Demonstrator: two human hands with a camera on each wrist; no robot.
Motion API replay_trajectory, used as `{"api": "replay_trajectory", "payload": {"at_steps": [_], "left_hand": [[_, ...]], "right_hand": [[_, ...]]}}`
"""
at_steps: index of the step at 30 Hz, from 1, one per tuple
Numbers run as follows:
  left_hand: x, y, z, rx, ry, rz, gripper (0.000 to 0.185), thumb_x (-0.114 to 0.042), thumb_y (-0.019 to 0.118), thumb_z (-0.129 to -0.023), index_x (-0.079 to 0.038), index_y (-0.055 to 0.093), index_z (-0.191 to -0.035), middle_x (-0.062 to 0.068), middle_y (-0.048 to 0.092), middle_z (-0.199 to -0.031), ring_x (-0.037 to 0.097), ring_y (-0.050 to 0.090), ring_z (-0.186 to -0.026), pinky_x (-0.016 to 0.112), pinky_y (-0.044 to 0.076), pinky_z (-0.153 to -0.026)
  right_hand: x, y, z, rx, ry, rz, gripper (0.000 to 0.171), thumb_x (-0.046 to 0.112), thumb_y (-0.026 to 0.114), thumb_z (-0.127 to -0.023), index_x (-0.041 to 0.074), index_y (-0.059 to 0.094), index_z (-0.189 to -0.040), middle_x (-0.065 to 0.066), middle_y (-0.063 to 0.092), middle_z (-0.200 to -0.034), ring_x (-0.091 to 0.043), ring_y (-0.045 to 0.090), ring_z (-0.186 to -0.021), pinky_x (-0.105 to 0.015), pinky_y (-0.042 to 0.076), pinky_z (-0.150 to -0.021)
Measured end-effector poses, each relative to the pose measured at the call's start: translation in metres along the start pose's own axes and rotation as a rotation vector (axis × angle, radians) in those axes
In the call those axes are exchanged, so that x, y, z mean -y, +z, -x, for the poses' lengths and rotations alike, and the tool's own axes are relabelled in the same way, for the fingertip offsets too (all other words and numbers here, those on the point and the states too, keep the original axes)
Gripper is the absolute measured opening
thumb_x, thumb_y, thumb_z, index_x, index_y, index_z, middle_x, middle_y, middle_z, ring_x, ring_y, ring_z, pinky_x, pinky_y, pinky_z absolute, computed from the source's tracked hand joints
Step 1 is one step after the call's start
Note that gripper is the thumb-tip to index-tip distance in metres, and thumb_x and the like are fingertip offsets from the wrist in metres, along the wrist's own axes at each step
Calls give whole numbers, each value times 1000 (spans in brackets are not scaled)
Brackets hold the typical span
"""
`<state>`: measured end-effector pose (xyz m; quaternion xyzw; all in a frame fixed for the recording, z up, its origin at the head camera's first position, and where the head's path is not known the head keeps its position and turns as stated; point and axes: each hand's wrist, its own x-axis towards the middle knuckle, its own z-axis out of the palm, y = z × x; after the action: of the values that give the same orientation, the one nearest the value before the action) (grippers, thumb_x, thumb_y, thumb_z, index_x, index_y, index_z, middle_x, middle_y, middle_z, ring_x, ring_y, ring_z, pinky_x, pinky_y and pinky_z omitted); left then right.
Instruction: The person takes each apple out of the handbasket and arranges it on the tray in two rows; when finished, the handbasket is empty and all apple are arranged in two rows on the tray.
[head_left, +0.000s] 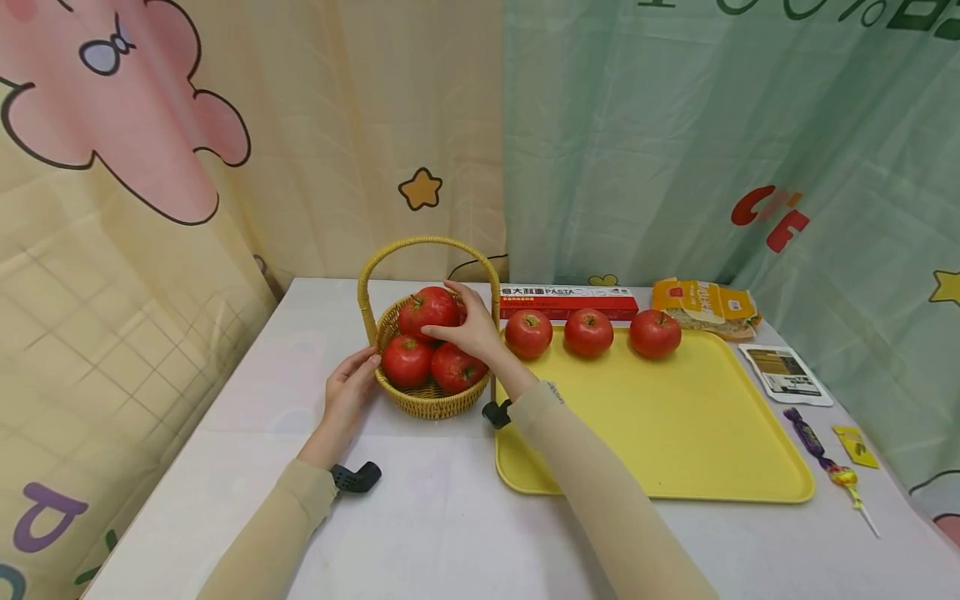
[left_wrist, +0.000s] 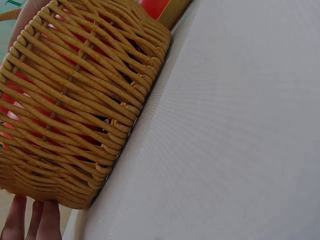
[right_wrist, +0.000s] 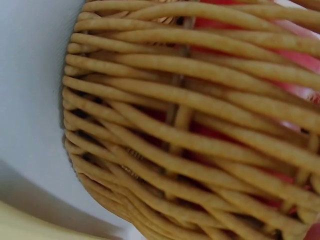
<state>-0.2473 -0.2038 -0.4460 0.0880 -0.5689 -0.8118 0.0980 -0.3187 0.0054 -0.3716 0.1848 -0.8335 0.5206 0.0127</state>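
Note:
A wicker basket point(head_left: 431, 406) with a tall arched handle stands on the table and holds red apples. My right hand point(head_left: 474, 329) reaches in from the right and grips the upper apple point(head_left: 426, 312), thumb at its near side and fingers at its far side. Below it sit a left apple point(head_left: 407, 363) and a right apple point(head_left: 456, 368); a bit of red shows behind my fingers. My left hand point(head_left: 348, 392) touches the basket's left side near the handle's foot. In the left wrist view its straight fingers point(left_wrist: 49, 222) rest against the weave.
A yellow tray point(head_left: 652, 433) lies right of the basket, with three apples point(head_left: 588, 333) along its far edge. Behind it are a red pasta box point(head_left: 567, 305) and a bagged sandwich point(head_left: 705, 307). A white pouch point(head_left: 786, 375), a lollipop point(head_left: 843, 477) and a yellow packet point(head_left: 855, 447) lie at right.

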Motion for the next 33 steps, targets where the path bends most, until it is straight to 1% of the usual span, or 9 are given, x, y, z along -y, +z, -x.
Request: {"api": "replay_trajectory", "payload": {"at_steps": [5,7,13,17,22,26,33], "left_hand": [[0,0,-1,4,-1,-3,13,-15,67,-89,-21,68,-100,-7,61,-110,6,58,-96,20,49,-81],[0,0,0,5,-4,-5,14,-15,67,-89,-20,68,-101,-6,61,-112,6,58,-96,20,49,-81],[0,1,0,-8,-10,-3,16,-15,66,-89,-17,67,-105,3,57,-121,7,58,-94,21,49,-81],[0,1,1,-11,-15,-4,18,-15,65,-90,-15,66,-107,6,55,-125,8,57,-94,21,49,-81],[-1,0,1,-3,-23,-11,21,-16,65,-90,-15,65,-111,5,54,-127,7,57,-94,21,49,-80],[-1,0,1,0,-28,-15,22,-18,66,-89,-15,65,-111,3,54,-125,7,57,-92,20,49,-80],[-1,0,1,3,-28,-13,25,-18,66,-89,-14,64,-113,3,54,-125,7,57,-94,21,49,-81]], "right_hand": [[1,0,-2,17,8,3,83,37,78,-75,24,33,-143,-3,40,-140,-21,43,-124,-44,41,-99],[1,0,-2,23,13,8,83,37,79,-75,24,33,-143,-3,41,-139,-21,43,-124,-44,41,-99],[1,-1,-4,38,4,29,85,36,79,-75,20,33,-144,-3,40,-140,-22,43,-124,-45,40,-100],[0,-1,-4,47,11,50,85,39,79,-75,23,32,-144,-3,41,-140,-22,42,-124,-46,39,-100],[1,-2,-5,57,16,52,85,40,79,-74,24,32,-143,-4,43,-139,-23,42,-124,-46,39,-100],[2,-2,-5,65,14,63,86,40,79,-73,24,32,-144,-4,42,-140,-23,42,-125,-47,39,-100],[2,-2,-6,74,-7,76,85,38,79,-74,24,33,-144,-4,42,-140,-22,42,-125,-47,38,-101]]}}
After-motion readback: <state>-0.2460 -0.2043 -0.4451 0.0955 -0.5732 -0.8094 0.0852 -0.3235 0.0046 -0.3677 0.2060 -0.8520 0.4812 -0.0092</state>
